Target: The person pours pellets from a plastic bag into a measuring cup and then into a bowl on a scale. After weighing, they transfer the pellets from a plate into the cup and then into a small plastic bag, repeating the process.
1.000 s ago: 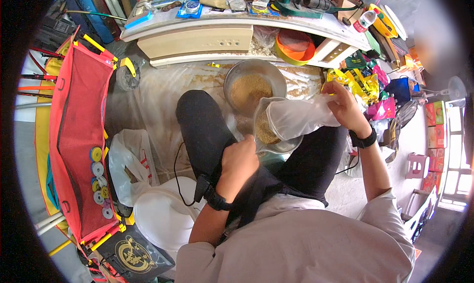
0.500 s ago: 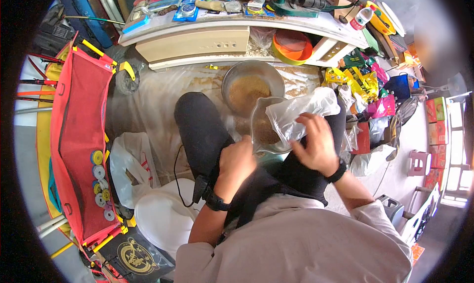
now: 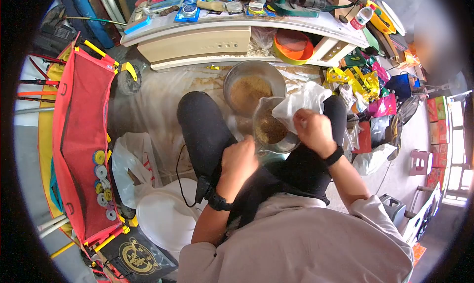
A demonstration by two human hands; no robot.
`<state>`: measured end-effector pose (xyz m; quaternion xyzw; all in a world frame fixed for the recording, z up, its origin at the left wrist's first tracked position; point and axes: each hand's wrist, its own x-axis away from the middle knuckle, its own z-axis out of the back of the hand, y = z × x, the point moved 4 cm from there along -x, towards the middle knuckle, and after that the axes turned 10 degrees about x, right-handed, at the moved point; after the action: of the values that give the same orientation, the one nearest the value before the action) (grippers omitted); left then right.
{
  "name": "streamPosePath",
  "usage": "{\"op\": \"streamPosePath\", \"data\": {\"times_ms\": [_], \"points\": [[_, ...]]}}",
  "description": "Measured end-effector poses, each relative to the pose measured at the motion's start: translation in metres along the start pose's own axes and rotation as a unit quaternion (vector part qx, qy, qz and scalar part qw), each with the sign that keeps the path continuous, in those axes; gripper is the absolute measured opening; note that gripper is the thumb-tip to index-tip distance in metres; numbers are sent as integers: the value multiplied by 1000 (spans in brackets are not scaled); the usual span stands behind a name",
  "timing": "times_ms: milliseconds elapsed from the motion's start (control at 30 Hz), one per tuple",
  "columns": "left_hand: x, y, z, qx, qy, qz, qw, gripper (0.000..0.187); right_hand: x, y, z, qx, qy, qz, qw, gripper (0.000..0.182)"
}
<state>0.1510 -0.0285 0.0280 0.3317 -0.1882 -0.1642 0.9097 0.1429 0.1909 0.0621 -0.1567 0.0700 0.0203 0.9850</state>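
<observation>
At the bottom of the frame a person in a pale shirt sits with black-clad knees spread. The left hand [image 3: 239,159], just below the centre of the frame, is curled shut around the near edge of a small clear bowl [image 3: 273,131] holding brown granules; what exactly the fingers pinch is hidden under the knuckles. The right hand [image 3: 313,131], just right of centre, is closed on a crumpled clear plastic bag [image 3: 302,101], gripping it at the bowl's right rim, so the bag bunches upward and to the right over the far side of the bowl. Both wrists carry black bands.

Just beyond the small bowl, touching or nearly touching its far rim, stands a larger metal basin [image 3: 254,85] filled with the same tan granules, resting on a plastic-covered floor between the knees.

At lower left lie a white plastic bag [image 3: 129,157] and a round white lid [image 3: 160,216]; a red fabric rack [image 3: 79,135] with coloured spools runs along the left side. Yellow packets [image 3: 356,80] are heaped at right of the basin.

Across the top of the frame a pale desk [image 3: 197,36] carries cluttered small goods, with an orange bowl [image 3: 294,45] tucked on its lower shelf.
</observation>
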Motion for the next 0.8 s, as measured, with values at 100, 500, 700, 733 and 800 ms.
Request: {"op": "streamPosePath", "data": {"times_ms": [100,500,700,733,800], "points": [[1,-2,1,-2,0,4,1000,18,-22,32,26,-107,64,-78,989,13],[-5,0,21,15,-26,11,999,20,-132,117,6,-376,21,-69,924,25],[-14,1,47,15,-19,-2,1000,21,-171,75,-33,-265,-59,90,958,30],[-17,0,50,28,-15,-4,999,20,-172,70,-38,-247,-48,115,961,33],[-24,-1,55,36,-15,-1,999,20,-170,60,-46,-197,-50,145,968,40]]}}
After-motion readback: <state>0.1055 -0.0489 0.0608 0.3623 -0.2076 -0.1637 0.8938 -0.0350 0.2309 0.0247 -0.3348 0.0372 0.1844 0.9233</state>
